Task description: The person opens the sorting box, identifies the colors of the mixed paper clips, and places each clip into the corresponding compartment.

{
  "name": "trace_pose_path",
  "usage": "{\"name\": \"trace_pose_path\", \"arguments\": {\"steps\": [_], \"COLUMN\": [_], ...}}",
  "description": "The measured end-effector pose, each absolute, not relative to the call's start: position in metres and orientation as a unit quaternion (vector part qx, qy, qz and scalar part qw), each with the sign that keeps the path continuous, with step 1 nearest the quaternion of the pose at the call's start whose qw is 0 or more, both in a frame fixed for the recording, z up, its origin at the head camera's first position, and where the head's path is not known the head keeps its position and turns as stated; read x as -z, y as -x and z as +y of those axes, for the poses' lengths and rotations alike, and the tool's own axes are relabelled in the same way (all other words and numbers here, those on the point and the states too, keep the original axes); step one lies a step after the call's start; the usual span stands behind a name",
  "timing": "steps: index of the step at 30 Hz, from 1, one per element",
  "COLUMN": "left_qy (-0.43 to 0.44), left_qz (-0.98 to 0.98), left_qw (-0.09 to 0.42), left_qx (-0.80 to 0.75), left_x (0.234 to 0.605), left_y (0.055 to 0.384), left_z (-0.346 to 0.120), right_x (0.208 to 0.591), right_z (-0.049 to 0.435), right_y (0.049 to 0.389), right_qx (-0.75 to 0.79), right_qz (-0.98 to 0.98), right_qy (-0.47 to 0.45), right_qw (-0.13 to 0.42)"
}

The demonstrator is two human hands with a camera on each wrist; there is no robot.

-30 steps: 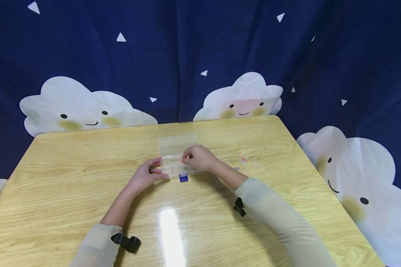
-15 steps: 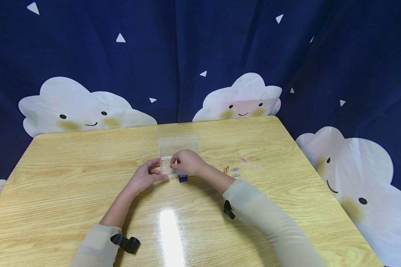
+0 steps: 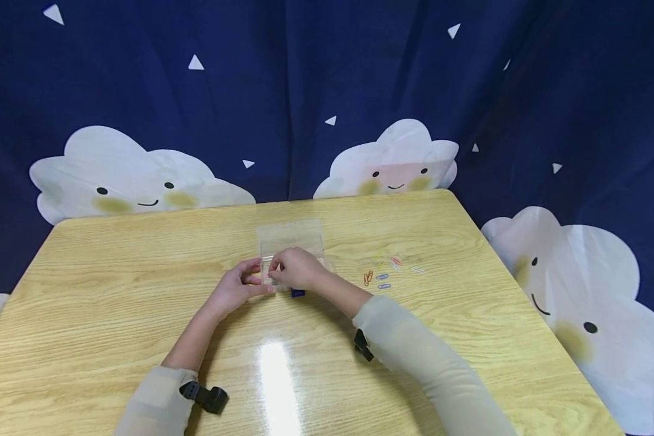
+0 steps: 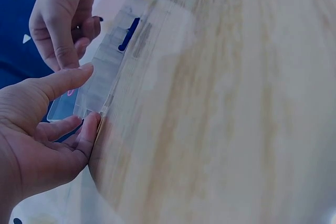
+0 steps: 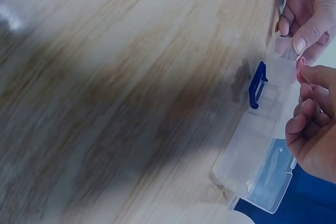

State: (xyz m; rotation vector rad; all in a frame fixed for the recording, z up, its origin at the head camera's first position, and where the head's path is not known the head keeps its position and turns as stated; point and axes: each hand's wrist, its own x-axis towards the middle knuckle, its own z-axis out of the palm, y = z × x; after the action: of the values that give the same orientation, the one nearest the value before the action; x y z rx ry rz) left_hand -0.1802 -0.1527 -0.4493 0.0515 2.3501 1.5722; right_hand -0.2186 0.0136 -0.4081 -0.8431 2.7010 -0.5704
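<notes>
A clear plastic compartment box lies on the table, its lid raised at the back. Its blue latch is on the front side. My left hand holds the box's left end, with the thumb at the front and fingers round the side. Over the left compartments, my right hand pinches a pink paper clip between thumb and forefinger. In the right wrist view the clip's loop sticks up beside the left thumb. The right hand hides part of the box in the head view.
To the right of the box lie loose paper clips: orange-red ones, blue ones, a yellow one, a pink one and a white one. A dark blue curtain with clouds hangs behind the wooden table.
My right hand has moved left across the box to its left end, still pinching the clip. More loose clips now show on the right. The left hand keeps its place.
</notes>
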Motion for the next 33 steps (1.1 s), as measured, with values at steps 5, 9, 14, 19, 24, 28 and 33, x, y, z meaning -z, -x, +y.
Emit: {"name": "trace_pose_path", "arguments": {"steps": [5,9,14,19,24,28,33], "left_qy": [-0.019,-0.018,-0.019,-0.017,-0.014,-0.016,-0.018], "left_qz": [0.818,0.816,0.817,0.82,0.818,0.816,0.821], "left_qw": [0.157,0.159,0.155,0.155,0.161,0.161,0.155], "left_qx": [-0.553,-0.555,-0.555,-0.55,-0.552,-0.554,-0.549], "left_x": [0.448,0.448,0.448,0.448,0.449,0.45,0.45], "left_y": [0.18,0.18,0.18,0.179,0.179,0.18,0.18], "left_z": [-0.152,-0.152,-0.152,-0.152,-0.153,-0.153,-0.153], "right_x": [0.41,0.413,0.414,0.413,0.407,0.404,0.401], "right_z": [0.012,0.012,0.012,0.014,0.018,0.024,0.031], "right_y": [0.219,0.219,0.22,0.222,0.223,0.225,0.227], "right_qx": [0.197,0.198,0.198,0.19,0.195,0.199,0.191], "right_qz": [0.929,0.929,0.93,0.932,0.931,0.93,0.937], "right_qy": [0.283,0.281,0.281,0.282,0.281,0.282,0.271], "right_qw": [0.136,0.137,0.134,0.124,0.128,0.124,0.106]}}
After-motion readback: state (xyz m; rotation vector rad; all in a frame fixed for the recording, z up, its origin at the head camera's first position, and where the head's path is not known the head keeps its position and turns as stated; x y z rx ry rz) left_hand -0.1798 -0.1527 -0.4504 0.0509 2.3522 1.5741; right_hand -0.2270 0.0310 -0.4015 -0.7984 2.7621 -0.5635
